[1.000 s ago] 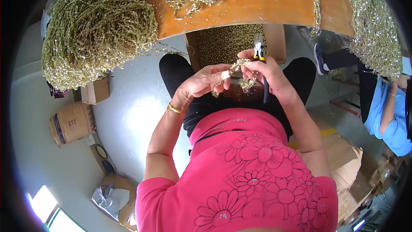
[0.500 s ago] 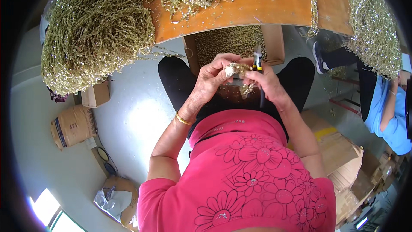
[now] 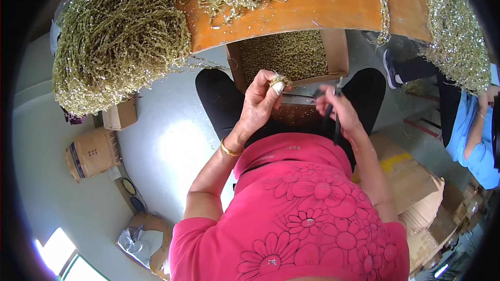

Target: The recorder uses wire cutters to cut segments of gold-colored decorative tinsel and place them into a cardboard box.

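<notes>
In front of my lap, my left hand (image 3: pixel 259 100) pinches a small gold glittery bundle (image 3: pixel 282 80) between thumb and fingers. The thumb has a whitish covering. To its right and apart from it, my right hand (image 3: pixel 341 110) is wrapped round dark-handled pliers (image 3: pixel 337 125), somewhat smeared by motion. Their tip points away from me. Just beyond both hands, a cardboard box (image 3: pixel 336 54) filled with small gold beads (image 3: pixel 284 54) stands partly under the table edge.
A wooden table (image 3: pixel 333 0) arches across the far side. Thick piles of gold glittery strands (image 3: pixel 122 36) hang over its left end, with more strands (image 3: pixel 458 36) at the right. Cartons stand left and right. A co-worker in a blue top (image 3: pixel 471 151) is at far right.
My right hand with the pliers has moved right and towards me, away from the gold bundle. The dangling gold piece between the hands no longer shows. My left hand keeps its pinch.
</notes>
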{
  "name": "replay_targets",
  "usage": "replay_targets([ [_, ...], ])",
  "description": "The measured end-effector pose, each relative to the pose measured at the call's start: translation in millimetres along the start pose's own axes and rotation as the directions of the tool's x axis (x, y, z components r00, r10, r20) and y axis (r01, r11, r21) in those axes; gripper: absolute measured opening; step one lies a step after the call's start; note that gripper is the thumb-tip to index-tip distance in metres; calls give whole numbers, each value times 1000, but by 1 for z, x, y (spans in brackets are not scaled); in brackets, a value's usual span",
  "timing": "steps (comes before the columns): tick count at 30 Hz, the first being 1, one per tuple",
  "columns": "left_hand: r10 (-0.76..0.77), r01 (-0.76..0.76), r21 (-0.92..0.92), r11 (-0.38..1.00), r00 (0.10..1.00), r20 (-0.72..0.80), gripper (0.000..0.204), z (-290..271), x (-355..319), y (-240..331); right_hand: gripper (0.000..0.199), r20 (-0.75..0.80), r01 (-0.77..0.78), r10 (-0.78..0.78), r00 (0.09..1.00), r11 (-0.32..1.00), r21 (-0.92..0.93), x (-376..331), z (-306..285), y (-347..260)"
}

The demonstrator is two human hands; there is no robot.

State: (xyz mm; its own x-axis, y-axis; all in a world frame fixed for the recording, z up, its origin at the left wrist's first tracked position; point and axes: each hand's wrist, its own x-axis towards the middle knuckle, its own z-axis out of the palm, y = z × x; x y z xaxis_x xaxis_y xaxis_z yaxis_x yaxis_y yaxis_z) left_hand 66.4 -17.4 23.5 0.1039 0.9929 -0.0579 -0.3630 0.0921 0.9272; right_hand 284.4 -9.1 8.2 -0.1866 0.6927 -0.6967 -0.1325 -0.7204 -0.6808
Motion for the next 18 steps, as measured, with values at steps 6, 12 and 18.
replay_targets([
  [6,111,-111,134,985,994,10,7,-2,3,1,36,218,173,-81,973,879,-445,-51,9,16],
  [12,114,-123,258,958,992,49,10,4,4,6,31,249,558,-670,699,293,-777,-54,38,-27],
  [18,92,-120,397,910,992,89,14,7,2,10,30,331,544,-757,564,38,-838,-37,46,-46],
])
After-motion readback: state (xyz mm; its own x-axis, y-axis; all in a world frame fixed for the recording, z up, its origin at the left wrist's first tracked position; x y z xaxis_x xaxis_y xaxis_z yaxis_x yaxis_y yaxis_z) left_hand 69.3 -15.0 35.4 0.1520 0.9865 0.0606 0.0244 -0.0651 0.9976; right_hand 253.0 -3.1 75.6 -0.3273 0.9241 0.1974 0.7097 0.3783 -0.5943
